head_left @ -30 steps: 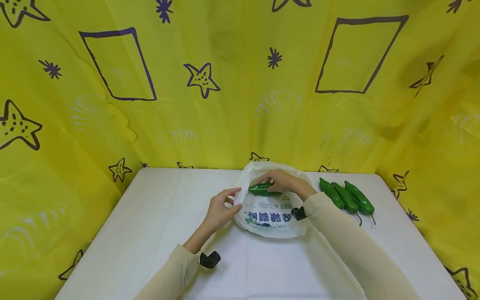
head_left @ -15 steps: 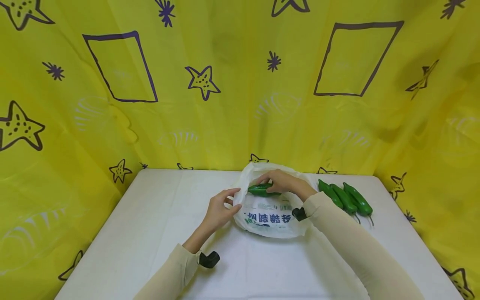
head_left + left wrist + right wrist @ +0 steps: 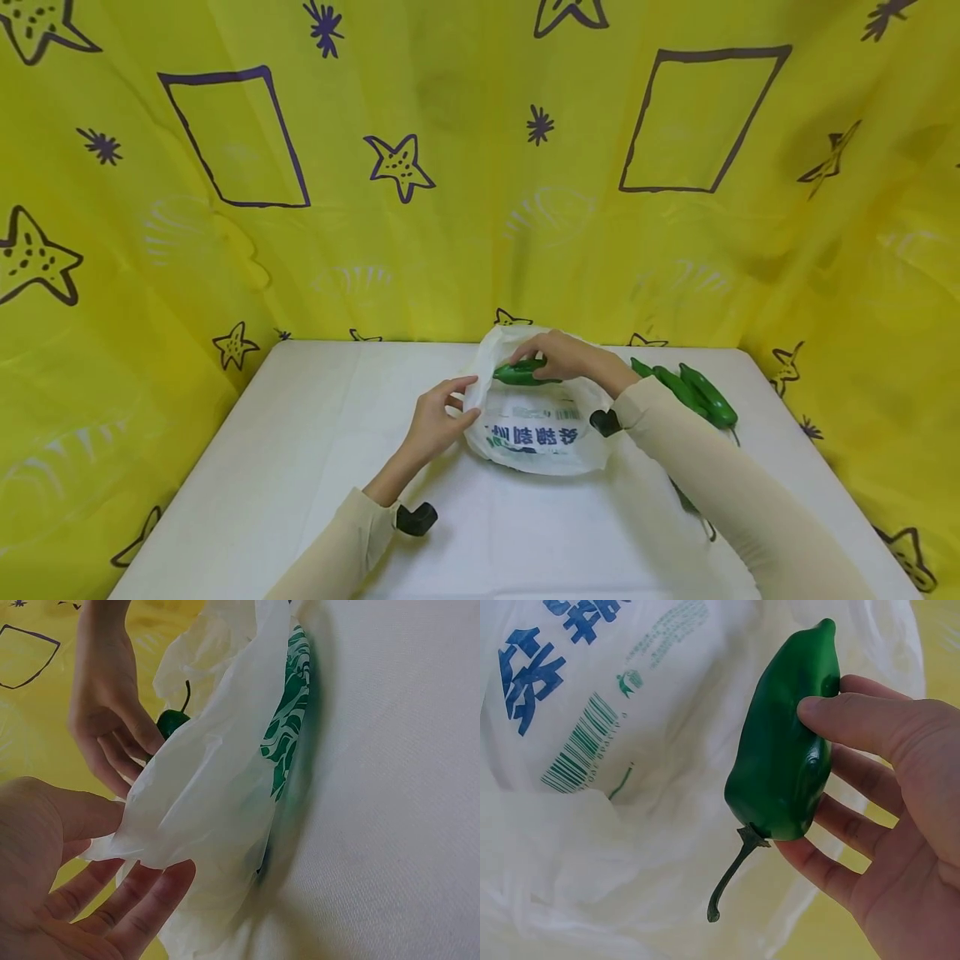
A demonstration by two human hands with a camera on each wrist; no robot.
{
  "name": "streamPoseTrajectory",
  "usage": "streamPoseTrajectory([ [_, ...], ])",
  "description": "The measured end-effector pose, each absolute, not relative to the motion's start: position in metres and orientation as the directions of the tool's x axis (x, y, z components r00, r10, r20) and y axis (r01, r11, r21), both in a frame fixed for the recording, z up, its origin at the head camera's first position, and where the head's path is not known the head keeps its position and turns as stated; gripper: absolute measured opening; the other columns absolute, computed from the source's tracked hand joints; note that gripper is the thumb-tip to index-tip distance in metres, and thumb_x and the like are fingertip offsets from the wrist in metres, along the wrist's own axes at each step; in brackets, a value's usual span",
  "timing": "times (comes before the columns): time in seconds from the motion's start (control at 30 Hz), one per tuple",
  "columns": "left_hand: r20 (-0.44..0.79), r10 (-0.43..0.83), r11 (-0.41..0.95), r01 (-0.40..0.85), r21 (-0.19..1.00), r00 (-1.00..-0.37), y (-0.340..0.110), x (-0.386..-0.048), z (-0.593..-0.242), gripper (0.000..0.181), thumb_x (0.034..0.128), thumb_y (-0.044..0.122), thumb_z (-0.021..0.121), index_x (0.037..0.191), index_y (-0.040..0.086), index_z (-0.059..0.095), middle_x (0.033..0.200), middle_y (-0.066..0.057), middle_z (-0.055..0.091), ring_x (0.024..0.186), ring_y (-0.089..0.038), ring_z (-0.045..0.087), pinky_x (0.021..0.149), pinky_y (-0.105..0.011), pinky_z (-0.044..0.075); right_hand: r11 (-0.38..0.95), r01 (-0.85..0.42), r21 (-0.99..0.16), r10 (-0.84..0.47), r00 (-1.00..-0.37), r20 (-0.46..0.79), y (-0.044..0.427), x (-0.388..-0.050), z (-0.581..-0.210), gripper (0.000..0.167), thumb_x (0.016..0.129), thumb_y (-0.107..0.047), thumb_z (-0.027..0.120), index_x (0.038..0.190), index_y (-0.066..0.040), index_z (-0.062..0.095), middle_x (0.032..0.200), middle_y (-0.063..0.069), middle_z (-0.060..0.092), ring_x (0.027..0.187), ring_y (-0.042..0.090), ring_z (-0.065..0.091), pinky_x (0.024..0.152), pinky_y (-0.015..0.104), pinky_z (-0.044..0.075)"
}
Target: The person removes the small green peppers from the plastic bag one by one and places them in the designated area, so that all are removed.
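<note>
A green chili pepper with a dark stem is held between the thumb and fingers of my right hand. In the head view it lies across the mouth of a white plastic bag. The bag has blue characters and a barcode printed on it. My left hand pinches the bag's left rim, with thumb and fingers on either side of the film in the left wrist view. A thin dark green stem shows through a fold inside the bag; what it belongs to is hidden.
Several green peppers lie on the white table to the right of the bag, partly covered by the right sleeve. A thin stem sticks out below that sleeve. A yellow patterned curtain surrounds the table.
My right hand and the pepper in it have risen slightly. The right sleeve now covers more of the peppers on the table. My left hand keeps its hold on the bag's rim.
</note>
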State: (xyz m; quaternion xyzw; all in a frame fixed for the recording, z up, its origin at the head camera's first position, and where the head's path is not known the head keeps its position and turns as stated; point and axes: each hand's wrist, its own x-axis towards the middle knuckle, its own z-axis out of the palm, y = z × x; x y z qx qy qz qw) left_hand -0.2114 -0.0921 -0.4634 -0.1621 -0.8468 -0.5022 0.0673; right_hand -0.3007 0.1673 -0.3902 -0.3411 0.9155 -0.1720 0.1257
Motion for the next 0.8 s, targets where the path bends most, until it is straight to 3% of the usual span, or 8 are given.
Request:
streamPoseTrajectory([
  [0.53, 0.312, 0.2, 0.46, 0.37, 0.807, -0.929, -0.092, -0.211, -0.464, 0.049, 0.0855, 0.001, 0.08, 0.132, 0.005, 0.067, 0.112, -0.014, 0.069, 0.086, -0.024, 0.069, 0.068, -0.026, 0.055, 0.679, -0.637, -0.366, -0.706, -0.703, -0.086, 0.171, -0.29, -0.359, 0.039, 0.093, -0.001, 0.072, 0.131, -0.011, 0.071, 0.121, 0.012, 0.071, 0.101, 0.025, 0.065, 0.088, 0.038, 0.057],
  [0.8, 0.313, 0.195, 0.458, 0.368, 0.809, -0.93, -0.091, -0.211, -0.466, 0.049, 0.0854, 0.0, 0.08, 0.132, 0.005, 0.067, 0.112, -0.014, 0.069, 0.087, -0.024, 0.069, 0.068, -0.025, 0.055, 0.699, -0.623, -0.351, -0.684, -0.725, -0.075, 0.179, -0.288, -0.346, 0.038, 0.093, -0.001, 0.072, 0.13, -0.011, 0.071, 0.119, 0.012, 0.071, 0.098, 0.025, 0.064, 0.085, 0.036, 0.057],
])
